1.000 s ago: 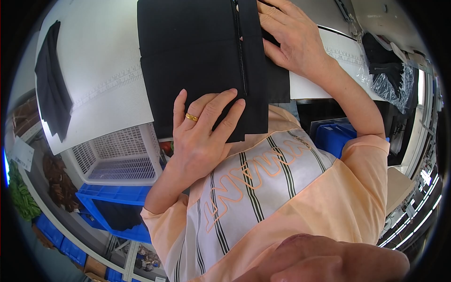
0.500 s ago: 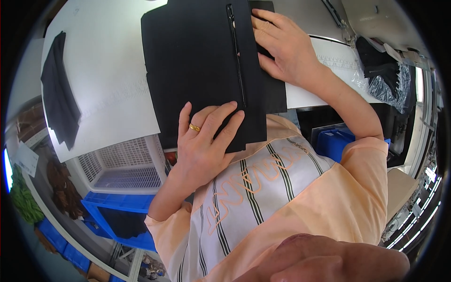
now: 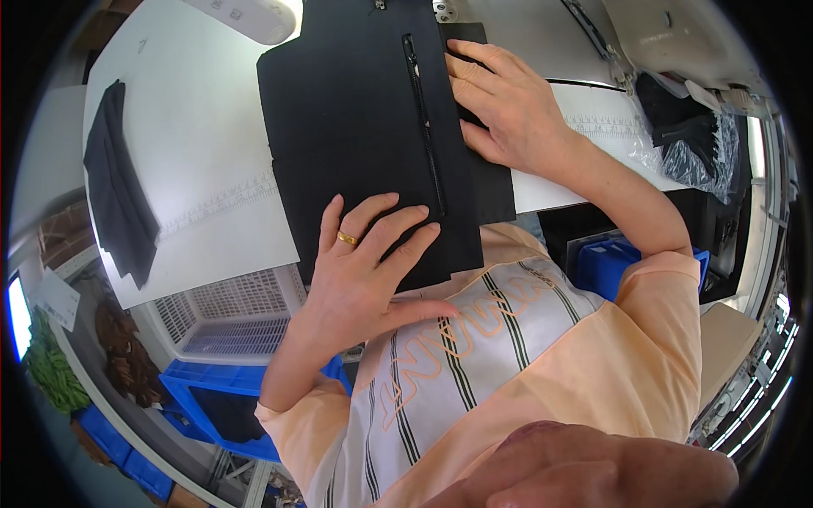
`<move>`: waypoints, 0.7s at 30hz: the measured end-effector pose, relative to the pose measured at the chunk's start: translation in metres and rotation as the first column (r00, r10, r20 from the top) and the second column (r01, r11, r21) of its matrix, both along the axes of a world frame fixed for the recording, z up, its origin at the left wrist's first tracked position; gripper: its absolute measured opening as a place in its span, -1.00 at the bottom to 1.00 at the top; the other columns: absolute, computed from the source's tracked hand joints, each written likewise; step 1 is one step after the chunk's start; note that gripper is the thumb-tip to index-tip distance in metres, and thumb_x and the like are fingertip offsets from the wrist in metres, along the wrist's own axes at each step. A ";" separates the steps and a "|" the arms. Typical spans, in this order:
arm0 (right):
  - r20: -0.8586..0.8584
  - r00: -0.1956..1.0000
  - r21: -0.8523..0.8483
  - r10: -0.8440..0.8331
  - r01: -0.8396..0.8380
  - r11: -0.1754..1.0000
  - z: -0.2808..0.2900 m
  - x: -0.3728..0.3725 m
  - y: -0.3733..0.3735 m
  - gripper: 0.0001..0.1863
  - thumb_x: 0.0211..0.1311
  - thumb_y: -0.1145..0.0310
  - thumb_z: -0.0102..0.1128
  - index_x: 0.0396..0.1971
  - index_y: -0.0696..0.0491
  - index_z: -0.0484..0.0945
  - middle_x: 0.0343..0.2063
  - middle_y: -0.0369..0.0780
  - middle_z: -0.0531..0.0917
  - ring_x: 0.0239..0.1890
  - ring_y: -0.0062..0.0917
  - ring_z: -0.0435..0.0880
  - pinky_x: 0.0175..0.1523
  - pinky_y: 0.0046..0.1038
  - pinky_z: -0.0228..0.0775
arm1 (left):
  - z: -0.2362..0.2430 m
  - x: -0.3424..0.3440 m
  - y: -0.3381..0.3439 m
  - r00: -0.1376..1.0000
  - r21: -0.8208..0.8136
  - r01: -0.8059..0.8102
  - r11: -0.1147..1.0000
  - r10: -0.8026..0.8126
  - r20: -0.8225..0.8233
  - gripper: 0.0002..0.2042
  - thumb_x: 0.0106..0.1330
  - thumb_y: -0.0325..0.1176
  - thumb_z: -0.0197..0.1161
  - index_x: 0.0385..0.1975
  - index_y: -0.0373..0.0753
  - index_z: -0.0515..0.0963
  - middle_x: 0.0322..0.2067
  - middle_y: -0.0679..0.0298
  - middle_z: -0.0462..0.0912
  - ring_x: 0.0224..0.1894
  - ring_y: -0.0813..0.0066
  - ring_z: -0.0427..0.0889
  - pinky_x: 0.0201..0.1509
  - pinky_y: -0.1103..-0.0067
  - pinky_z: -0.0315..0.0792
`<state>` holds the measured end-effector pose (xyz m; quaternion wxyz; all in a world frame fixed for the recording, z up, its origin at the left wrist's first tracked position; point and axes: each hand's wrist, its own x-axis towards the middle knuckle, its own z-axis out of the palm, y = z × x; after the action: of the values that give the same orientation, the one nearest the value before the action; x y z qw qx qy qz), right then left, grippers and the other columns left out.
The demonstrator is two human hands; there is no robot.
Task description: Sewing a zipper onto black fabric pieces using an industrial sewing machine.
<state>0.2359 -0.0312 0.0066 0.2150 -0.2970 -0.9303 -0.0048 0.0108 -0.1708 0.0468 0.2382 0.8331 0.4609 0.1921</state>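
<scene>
A black fabric panel point(image 3: 347, 110) with a black zipper point(image 3: 423, 118) set lengthwise lies on the white table in front of me. My left hand point(image 3: 360, 262), a gold ring on one finger, rests on the panel's near part. Its fingers are spread, and the thumb sticks out past the near edge. My right hand point(image 3: 512, 110) lies along the panel's right edge, over another black fabric layer point(image 3: 491, 190). Those fingers are stretched out and apart; their tips meet the edge, and whether they reach under it I cannot tell.
Folded dark fabric point(image 3: 118, 186) lies on the white table point(image 3: 203, 135) at left. A white machine part point(image 3: 254, 19) juts in at the top. Below the table are a white plastic basket point(image 3: 237, 326) and a blue crate point(image 3: 220, 372). At right sits clear plastic wrapping point(image 3: 699, 165).
The panel sits slightly lower in the picture, and the white machine part now shows at the top. My left thumb has moved out from the fingers. My right hand stays at the edge.
</scene>
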 end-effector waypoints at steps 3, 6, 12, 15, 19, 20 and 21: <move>0.000 1.000 0.004 -0.005 0.005 1.000 -0.002 0.001 0.001 -0.63 -0.10 0.31 0.39 -0.23 0.09 0.56 0.05 -0.23 0.56 0.19 -0.31 0.43 0.23 -0.24 0.33 | -0.002 -0.005 0.017 0.997 0.025 0.074 0.997 -0.073 -0.038 -0.48 -0.09 -0.01 0.49 -0.12 -0.13 0.66 -0.02 0.29 0.59 0.12 0.28 0.49 0.39 0.10 -0.03; -0.001 1.000 0.000 0.004 -0.004 1.000 -0.001 0.000 0.001 -0.63 -0.10 0.31 0.39 -0.23 0.09 0.56 0.05 -0.22 0.56 0.19 -0.31 0.43 0.24 -0.25 0.33 | -0.005 -0.005 0.045 0.987 0.066 0.159 0.985 -0.156 -0.046 -0.65 0.09 -0.17 0.41 -0.14 -0.16 0.67 -0.08 0.28 0.62 0.08 0.30 0.53 0.35 0.13 0.09; 0.014 1.000 0.004 -0.005 0.004 1.000 0.001 -0.001 0.001 -0.62 -0.08 0.31 0.39 -0.21 0.09 0.59 0.05 -0.23 0.57 0.20 -0.32 0.43 0.25 -0.24 0.32 | -0.031 0.000 0.115 0.986 0.431 -0.162 0.887 0.161 0.039 -0.80 0.21 -0.41 0.30 -0.17 -0.26 0.63 -0.16 0.29 0.60 -0.14 0.28 0.57 -0.10 0.49 0.50; 0.031 0.999 0.003 -0.018 0.018 1.000 -0.001 0.000 0.001 -0.63 -0.07 0.30 0.38 -0.20 0.09 0.59 0.05 -0.23 0.58 0.20 -0.32 0.43 0.26 -0.23 0.32 | -0.035 0.003 0.121 0.988 0.422 -0.155 0.893 0.151 0.044 -0.83 0.19 -0.41 0.33 -0.21 -0.18 0.67 -0.24 0.35 0.61 -0.24 0.35 0.57 -0.18 0.49 0.51; 0.047 0.999 -0.007 -0.014 0.014 1.000 0.001 0.000 0.000 -0.60 -0.05 0.29 0.38 -0.16 0.09 0.60 0.06 -0.24 0.57 0.21 -0.33 0.43 0.26 -0.22 0.32 | -0.037 0.004 0.121 0.982 0.393 -0.187 0.900 0.160 0.101 -0.81 0.21 -0.43 0.32 -0.18 -0.24 0.67 -0.24 0.31 0.63 -0.24 0.36 0.57 -0.12 0.52 0.45; 0.047 0.999 -0.008 -0.014 0.014 1.000 0.000 0.000 0.000 -0.60 -0.05 0.29 0.38 -0.16 0.09 0.60 0.06 -0.24 0.57 0.21 -0.33 0.43 0.26 -0.22 0.32 | -0.038 0.005 0.122 0.981 0.398 -0.189 0.898 0.157 0.112 -0.80 0.20 -0.43 0.33 -0.18 -0.24 0.67 -0.25 0.31 0.63 -0.24 0.36 0.57 -0.12 0.52 0.45; 0.039 0.999 -0.008 -0.021 0.021 1.000 -0.001 0.000 0.000 -0.59 -0.05 0.29 0.38 -0.13 0.08 0.60 0.07 -0.24 0.57 0.21 -0.33 0.43 0.26 -0.23 0.32 | -0.038 0.005 0.122 0.980 0.402 -0.191 0.896 0.154 0.124 -0.80 0.20 -0.43 0.34 -0.18 -0.23 0.68 -0.26 0.31 0.63 -0.25 0.37 0.57 -0.12 0.52 0.45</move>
<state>0.2356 -0.0315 0.0055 0.1955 -0.3074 -0.9312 -0.0088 0.0162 -0.0487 0.0086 0.0598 0.8109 0.4710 0.3421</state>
